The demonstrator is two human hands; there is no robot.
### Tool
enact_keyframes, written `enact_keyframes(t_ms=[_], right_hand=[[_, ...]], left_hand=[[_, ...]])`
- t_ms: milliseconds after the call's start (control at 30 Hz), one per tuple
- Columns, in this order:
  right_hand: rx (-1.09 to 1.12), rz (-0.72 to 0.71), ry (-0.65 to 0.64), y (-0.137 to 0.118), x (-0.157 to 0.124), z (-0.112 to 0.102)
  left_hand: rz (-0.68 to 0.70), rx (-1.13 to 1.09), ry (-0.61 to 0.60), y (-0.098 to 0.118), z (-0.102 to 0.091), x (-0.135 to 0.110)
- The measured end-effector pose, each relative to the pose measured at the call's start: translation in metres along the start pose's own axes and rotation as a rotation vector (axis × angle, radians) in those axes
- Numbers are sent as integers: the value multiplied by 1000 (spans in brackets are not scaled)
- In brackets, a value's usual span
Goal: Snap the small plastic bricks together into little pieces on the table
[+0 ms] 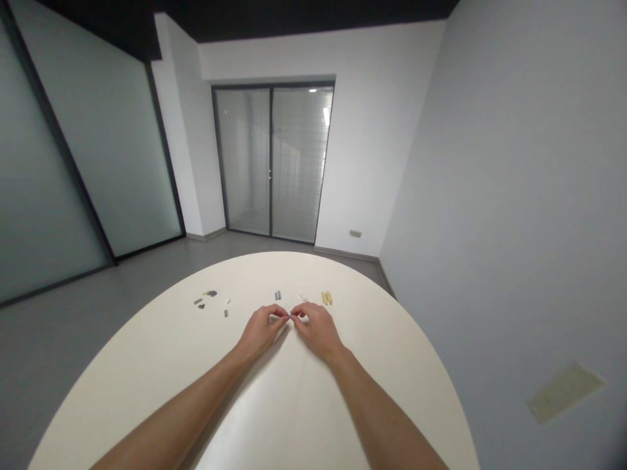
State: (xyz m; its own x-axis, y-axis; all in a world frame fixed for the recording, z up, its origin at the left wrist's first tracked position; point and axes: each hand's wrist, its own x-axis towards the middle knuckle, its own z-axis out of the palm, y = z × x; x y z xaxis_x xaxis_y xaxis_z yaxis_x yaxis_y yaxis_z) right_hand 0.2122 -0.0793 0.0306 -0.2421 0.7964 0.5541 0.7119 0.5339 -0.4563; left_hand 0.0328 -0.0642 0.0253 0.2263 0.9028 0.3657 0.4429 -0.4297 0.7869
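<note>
My left hand (265, 329) and my right hand (316, 328) meet over the middle of the round white table (255, 418). Between their pinched fingertips is a small grey-blue piece (289, 317), mostly covered by the fingers; its kind is too small to make out. Just beyond the hands lie two short grey-blue strips (277, 295) side by side. Past my right fingers are some small pale pieces (302, 297), and to their right sit several flat yellow pieces (326, 298).
At the table's left lie several small dark pieces (211, 293), a grey strip (198, 301) and a small grey block (226, 313). A glass door (272, 163) with blinds stands beyond the table. A plain wall (529, 196) runs along the right.
</note>
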Motion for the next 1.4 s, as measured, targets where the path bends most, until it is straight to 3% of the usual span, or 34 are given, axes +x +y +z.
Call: enact_keyframes(t_ms=[567, 1100, 1400], right_hand=[[43, -10, -24, -2, 1, -2], [32, -10, -35, 0, 2, -1], [13, 0, -16, -2, 1, -2]], left_hand=[[18, 125, -26, 1, 1, 1], [35, 97, -56, -10, 1, 3], [29, 103, -36, -1, 1, 1]])
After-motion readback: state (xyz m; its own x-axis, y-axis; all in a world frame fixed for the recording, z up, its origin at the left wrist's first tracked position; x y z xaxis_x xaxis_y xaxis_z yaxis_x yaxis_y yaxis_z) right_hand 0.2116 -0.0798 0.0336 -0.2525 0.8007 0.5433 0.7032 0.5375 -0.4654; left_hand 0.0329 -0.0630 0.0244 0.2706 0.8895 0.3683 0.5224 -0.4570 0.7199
